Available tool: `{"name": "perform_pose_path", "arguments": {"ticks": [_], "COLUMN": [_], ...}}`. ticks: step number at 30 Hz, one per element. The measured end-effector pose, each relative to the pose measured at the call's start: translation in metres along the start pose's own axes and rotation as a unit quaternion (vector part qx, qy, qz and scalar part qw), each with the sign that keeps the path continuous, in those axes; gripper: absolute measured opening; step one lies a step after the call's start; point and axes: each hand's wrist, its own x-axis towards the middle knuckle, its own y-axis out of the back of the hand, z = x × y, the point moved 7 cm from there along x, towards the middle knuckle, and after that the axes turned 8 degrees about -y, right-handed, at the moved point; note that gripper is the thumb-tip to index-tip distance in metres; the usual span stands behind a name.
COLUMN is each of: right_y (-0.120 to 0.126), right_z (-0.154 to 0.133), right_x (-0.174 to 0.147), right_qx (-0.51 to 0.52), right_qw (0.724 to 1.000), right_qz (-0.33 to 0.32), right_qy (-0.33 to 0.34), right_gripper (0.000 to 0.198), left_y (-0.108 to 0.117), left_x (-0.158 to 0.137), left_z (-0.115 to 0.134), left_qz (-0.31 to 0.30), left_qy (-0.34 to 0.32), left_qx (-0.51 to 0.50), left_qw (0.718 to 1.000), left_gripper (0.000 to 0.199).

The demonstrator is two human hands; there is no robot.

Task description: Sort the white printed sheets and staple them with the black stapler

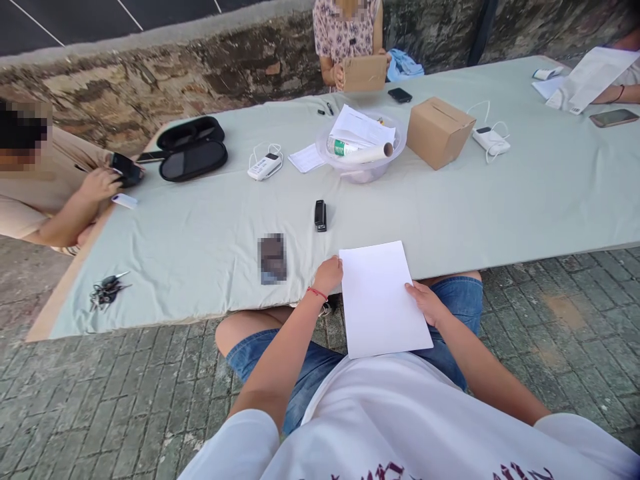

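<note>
At the left end of the cloth-covered worktop (195,223), a person in a beige top (75,150) is holding a black device (126,171) above the edge, with a small white object (125,201) lying just below it. Nearer, a bunch of keys (106,291) is resting by the left corner. Farther back, an opened black hard case (194,160) is lying unfolded, and to its right a white power bank (265,167) is sitting with its cable looped around it. Nearer, a blurred-out dark item (273,260) is lying close to the near edge, and a black stapler (321,216) is standing right of it and a little farther off.

Just right of these, the left hand (329,275), wearing a red bracelet (317,293) at the wrist, is gripping the left edge of white paper (383,300) near its far corner. The paper is reaching from the near edge of the worktop back over the lap. Beyond it, a clear plastic bowl (361,175) is holding folded papers (361,125) and a white roll (369,154). On the far side, a person in a patterned top (345,43) is holding a piece of cardboard (365,73), with a black phone (400,95) lying to its right.

On the paper's right edge, the right hand (426,303) is clamping the sheet, thumb on top. Farther away, a cardboard box (440,133) is standing beside the bowl, and another white power bank (491,141) is lying right of it. At the far right, someone's forearm (609,94) is showing behind a printed sheet (590,79), with a phone (614,118) lying nearer.
</note>
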Motion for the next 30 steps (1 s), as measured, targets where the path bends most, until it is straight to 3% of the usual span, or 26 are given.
{"name": "perform_pose_path", "arguments": {"ticks": [7,12,17,25,30], "right_y": [-0.003,-0.005,-0.007,-0.013,-0.021], "right_z": [-0.008,-0.012,-0.023,-0.045,-0.045], "right_x": [-0.002,-0.002,-0.009,-0.021,-0.017], "right_qx": [-0.045,-0.089,-0.141,-0.221,-0.229], "right_qw": [0.999,0.994,0.983,0.958,0.955], "right_qz": [0.011,0.025,0.045,0.063,0.066], "right_qy": [0.028,0.061,0.110,0.172,0.175], "right_gripper": [0.040,0.042,0.044,0.042,0.041], "left_y": [-0.002,0.000,0.004,0.005,-0.006], "left_x": [-0.006,-0.008,-0.014,-0.024,-0.022], "left_z": [-0.006,-0.007,-0.008,-0.010,-0.014], "left_qz": [-0.016,0.012,0.050,0.149,0.212], "left_qy": [0.009,-0.023,-0.044,-0.076,-0.006], "left_qx": [-0.215,-0.219,-0.230,-0.331,-0.351], "left_qw": [0.977,0.975,0.971,0.929,0.912], "left_gripper": [0.030,0.039,0.034,0.035,0.034]}}
